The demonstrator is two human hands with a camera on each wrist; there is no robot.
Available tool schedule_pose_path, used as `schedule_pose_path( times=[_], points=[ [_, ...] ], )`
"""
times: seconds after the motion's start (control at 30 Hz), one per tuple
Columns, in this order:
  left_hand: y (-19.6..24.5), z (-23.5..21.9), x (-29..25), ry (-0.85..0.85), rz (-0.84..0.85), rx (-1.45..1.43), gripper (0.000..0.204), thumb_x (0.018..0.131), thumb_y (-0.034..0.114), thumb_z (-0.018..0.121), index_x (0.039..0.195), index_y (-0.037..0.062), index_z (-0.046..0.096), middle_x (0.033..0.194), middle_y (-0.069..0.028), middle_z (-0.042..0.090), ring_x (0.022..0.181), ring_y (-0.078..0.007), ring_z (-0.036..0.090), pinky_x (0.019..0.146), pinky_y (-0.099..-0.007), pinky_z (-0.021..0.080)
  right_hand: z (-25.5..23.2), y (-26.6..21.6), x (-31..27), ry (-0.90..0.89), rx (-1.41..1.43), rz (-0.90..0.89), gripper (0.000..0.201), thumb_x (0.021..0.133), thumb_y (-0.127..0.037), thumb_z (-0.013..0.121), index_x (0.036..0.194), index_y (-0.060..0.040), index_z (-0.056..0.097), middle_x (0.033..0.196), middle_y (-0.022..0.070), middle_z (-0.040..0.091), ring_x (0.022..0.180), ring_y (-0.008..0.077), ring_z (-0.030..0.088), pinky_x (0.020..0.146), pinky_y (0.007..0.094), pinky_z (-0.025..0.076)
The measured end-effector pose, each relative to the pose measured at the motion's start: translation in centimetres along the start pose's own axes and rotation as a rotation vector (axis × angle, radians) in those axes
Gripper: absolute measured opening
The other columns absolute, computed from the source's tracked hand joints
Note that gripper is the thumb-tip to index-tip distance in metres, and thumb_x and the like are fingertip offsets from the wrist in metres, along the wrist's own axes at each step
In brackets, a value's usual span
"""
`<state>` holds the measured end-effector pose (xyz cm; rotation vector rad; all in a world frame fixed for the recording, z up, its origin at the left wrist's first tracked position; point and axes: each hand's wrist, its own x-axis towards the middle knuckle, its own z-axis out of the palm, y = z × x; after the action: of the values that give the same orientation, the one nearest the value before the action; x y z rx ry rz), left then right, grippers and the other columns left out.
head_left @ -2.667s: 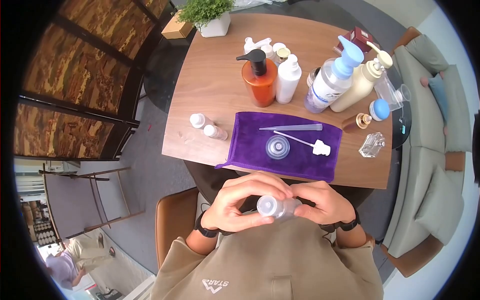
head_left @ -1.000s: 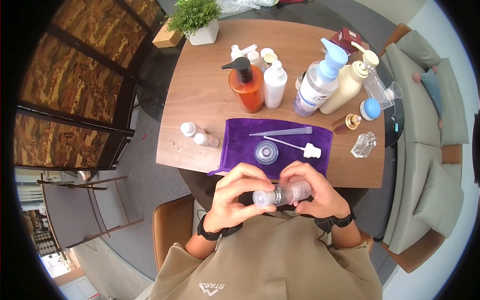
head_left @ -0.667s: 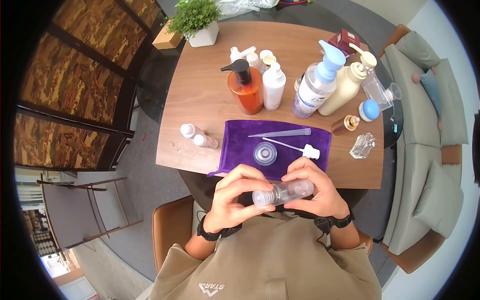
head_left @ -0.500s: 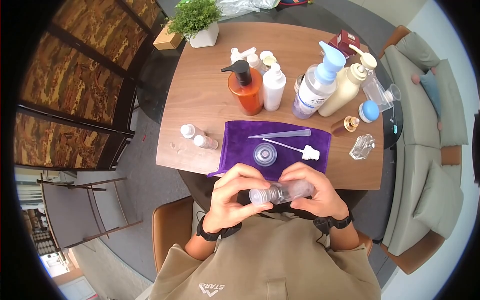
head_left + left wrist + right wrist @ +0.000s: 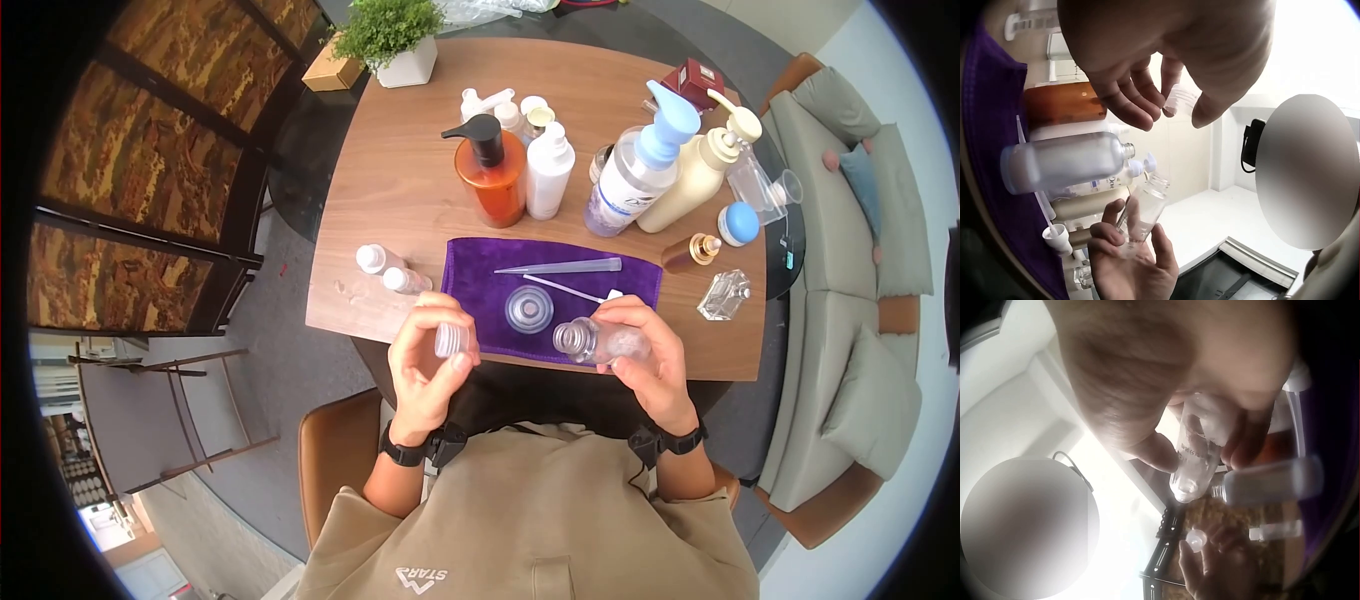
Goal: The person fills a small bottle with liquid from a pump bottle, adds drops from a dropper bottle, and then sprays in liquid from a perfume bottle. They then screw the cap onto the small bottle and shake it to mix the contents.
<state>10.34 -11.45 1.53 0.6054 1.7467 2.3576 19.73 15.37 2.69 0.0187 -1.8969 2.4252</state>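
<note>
My left hand [image 5: 425, 362] pinches a small ribbed clear screw cap [image 5: 452, 340] between thumb and fingers, to the left in the head view. In my right hand [image 5: 648, 362] is a small clear bottle [image 5: 606, 342], gripped round its body, its bare threaded neck tilted toward the left hand. A gap separates cap and bottle. On the purple cloth [image 5: 470, 268] between and beyond the hands stands a larger clear bottle [image 5: 1066, 162] without a lid. Beside it lie a tapered translucent tube [image 5: 565, 267] and a white spray pump [image 5: 1058, 239] with a thin stem, its head partly hidden by my right hand.
Two small white-capped bottles [image 5: 392, 270] stand left of the cloth. Behind it are an amber pump bottle [image 5: 490, 175], a white bottle [image 5: 549, 175] and a blue-topped pump bottle [image 5: 640, 170]. A glass perfume bottle [image 5: 724, 295] lies to the right, near the wooden table's [image 5: 345, 290] edge.
The screw cap has come off the small bottle. My left hand has moved left with the cap, while my right hand keeps the bottle and has shifted slightly right.
</note>
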Motion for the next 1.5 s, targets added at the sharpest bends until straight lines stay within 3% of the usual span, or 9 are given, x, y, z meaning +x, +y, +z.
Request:
schedule_pose_path(
  times=[0.1,0.27,0.47,0.7,0.97,1.17,1.23,1.37,1.5],
  points=[
    [-1.8,-0.8,0.1,0.020,-0.032,-0.076,0.031,0.098,0.010,0.075,0.125,-0.0005,0.064,0.116,-0.0094,0.056,0.085,-0.0142,0.062,0.075,-0.0300,0.052,0.1,0.2,0.2,0.010,0.081,-0.014,0.045,0.094,-0.003,0.072,0.138,0.0035,0.063,0.136,0.0157,0.062,0.116,0.0209,0.062,0.099,0.0343,0.052],
    [-2.9,-0.9,0.0,0.066,-0.126,-0.020,0.027,0.104,0.012,0.071,0.128,0.0008,0.066,0.105,-0.0040,0.061,0.083,-0.0107,0.059,0.075,-0.0275,0.050,0.2,0.7,0.8,0.115,0.091,-0.080,0.046,0.091,-0.001,0.078,0.133,0.0002,0.060,0.136,0.0160,0.063,0.115,0.0181,0.063,0.094,0.0324,0.053],
    [-3.0,-1.5,0.9,-0.014,-0.252,0.094,0.014,0.108,0.012,0.069,0.114,0.0002,0.071,0.093,0.0007,0.064,0.081,-0.0074,0.055,0.074,-0.0247,0.047,-0.1,0.4,1.1,0.139,0.043,-0.098,0.049,0.088,0.000,0.081,0.133,-0.0002,0.060,0.136,0.0182,0.064,0.115,0.0177,0.065,0.091,0.0315,0.054],
    [-4.4,-2.4,1.5,-0.050,-0.250,0.148,0.011,0.107,0.012,0.069,0.106,0.0006,0.071,0.092,-0.0005,0.067,0.081,-0.0066,0.057,0.074,-0.0253,0.046,0.5,0.1,1.7,0.207,0.007,-0.135,0.051,0.087,-0.001,0.081,0.133,-0.0007,0.060,0.134,0.0197,0.069,0.119,0.0211,0.067,0.091,0.0318,0.055],
    [-4.9,-2.8,1.5,-0.061,-0.225,0.147,0.011,0.105,0.011,0.072,0.104,0.0004,0.071,0.089,-0.0007,0.069,0.078,-0.0071,0.058,0.070,-0.0259,0.046,1.1,-0.4,2.5,0.239,-0.021,-0.164,0.057,0.086,-0.004,0.082,0.137,0.0006,0.057,0.132,0.0209,0.071,0.126,0.0273,0.067,0.102,0.0369,0.055],
    [-5.0,-2.9,1.5,-0.093,-0.193,0.236,0.019,0.107,0.019,0.070,0.105,0.0002,0.072,0.091,-0.0024,0.067,0.080,-0.0091,0.058,0.073,-0.0265,0.046,1.0,-0.9,2.5,0.194,-0.093,-0.169,0.058,0.087,-0.006,0.084,0.137,0.0006,0.056,0.131,0.0210,0.071,0.126,0.0283,0.067,0.104,0.0399,0.054],
    [-4.9,-2.9,1.5,-0.077,-0.206,0.224,0.011,0.102,0.011,0.074,0.104,0.0004,0.071,0.087,-0.0032,0.071,0.077,-0.0105,0.060,0.072,-0.0284,0.050,1.0,-0.9,2.5,0.189,-0.107,-0.180,0.058,0.086,-0.006,0.084,0.137,0.0006,0.056,0.131,0.0213,0.071,0.126,0.0285,0.067,0.104,0.0401,0.054],
    [-4.9,-2.9,1.5,-0.076,-0.195,0.224,0.011,0.102,0.010,0.074,0.104,0.0003,0.071,0.087,-0.0033,0.071,0.077,-0.0107,0.061,0.072,-0.0286,0.050,1.2,-1.1,2.5,0.192,-0.141,-0.206,0.060,0.086,-0.006,0.085,0.137,0.0009,0.056,0.131,0.0222,0.070,0.127,0.0289,0.067,0.105,0.0404,0.054],
    [-4.8,-2.9,1.5,-0.095,-0.193,0.233,0.019,0.107,0.019,0.070,0.106,-0.0001,0.072,0.090,-0.0021,0.066,0.078,-0.0086,0.057,0.070,-0.0265,0.046,1.2,-1.5,2.5,0.185,-0.142,-0.212,0.060,0.086,-0.005,0.085,0.138,0.0010,0.055,0.132,0.0226,0.070,0.127,0.0289,0.067,0.104,0.0401,0.054]
  ],
)
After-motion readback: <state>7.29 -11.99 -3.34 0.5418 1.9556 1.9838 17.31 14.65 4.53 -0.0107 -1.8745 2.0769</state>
